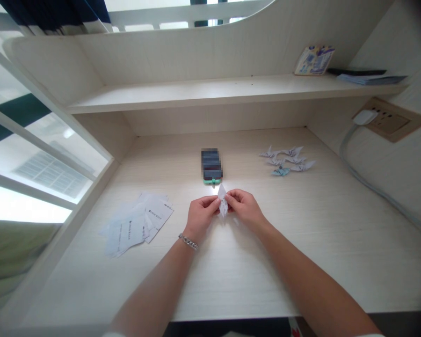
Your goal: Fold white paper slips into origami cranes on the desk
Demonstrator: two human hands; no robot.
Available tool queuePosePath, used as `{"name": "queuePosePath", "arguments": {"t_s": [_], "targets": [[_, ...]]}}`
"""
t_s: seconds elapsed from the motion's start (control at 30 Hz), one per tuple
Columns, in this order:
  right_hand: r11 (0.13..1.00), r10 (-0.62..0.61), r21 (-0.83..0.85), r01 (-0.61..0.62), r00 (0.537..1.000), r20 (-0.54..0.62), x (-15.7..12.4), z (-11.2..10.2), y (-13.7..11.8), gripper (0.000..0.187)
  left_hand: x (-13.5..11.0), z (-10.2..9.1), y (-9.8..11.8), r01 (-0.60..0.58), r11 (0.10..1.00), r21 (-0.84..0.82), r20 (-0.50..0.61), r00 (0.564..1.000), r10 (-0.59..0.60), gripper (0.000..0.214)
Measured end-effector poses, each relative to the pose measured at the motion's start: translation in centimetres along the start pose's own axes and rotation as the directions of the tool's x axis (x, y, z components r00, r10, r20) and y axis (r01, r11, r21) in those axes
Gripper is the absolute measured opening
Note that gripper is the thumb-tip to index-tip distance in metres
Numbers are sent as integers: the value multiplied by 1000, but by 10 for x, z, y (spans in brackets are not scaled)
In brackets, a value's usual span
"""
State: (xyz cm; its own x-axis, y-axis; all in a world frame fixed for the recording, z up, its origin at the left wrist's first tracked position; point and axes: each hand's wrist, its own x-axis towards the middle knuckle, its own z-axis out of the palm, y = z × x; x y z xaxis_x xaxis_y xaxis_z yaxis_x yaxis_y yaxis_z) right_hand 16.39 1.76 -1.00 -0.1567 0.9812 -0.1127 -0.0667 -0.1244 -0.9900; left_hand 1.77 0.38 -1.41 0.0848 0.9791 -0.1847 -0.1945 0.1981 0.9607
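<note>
A small piece of white paper (222, 202), folded into a narrow diamond, is held upright over the desk. My left hand (204, 213) pinches its left edge between thumb and fingers, and a silver chain bracelet circles that wrist. From the other side my right hand (244, 208) grips the right edge in the same way. Just beyond the hands lies a phone (212, 164) with a green lower edge, its screen blurred. Several folded white paper cranes (296, 160) sit in a group at the back right, with a light blue one (280, 172) at their front.
Loose printed paper sheets (136, 227) lie overlapping on the desk (231, 281) at left. A shelf (210, 93) spans the back, bearing a small packet (315, 60) and a stack of papers (370, 79). A plug (365, 117) with a grey cable (375, 192) runs down the right side.
</note>
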Motion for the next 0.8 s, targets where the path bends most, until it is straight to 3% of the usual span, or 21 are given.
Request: {"name": "queuePosePath", "arguments": {"t_s": [0.23,0.8], "targets": [[999,-32,28,33,998,-55,0,2,-1,29,2,-3,3,-88,996,29,-115,989,91,34],[998,-29,46,34,994,-105,2,0,4,31,2,-3,4,-108,991,82,-104,988,116,30]]}}
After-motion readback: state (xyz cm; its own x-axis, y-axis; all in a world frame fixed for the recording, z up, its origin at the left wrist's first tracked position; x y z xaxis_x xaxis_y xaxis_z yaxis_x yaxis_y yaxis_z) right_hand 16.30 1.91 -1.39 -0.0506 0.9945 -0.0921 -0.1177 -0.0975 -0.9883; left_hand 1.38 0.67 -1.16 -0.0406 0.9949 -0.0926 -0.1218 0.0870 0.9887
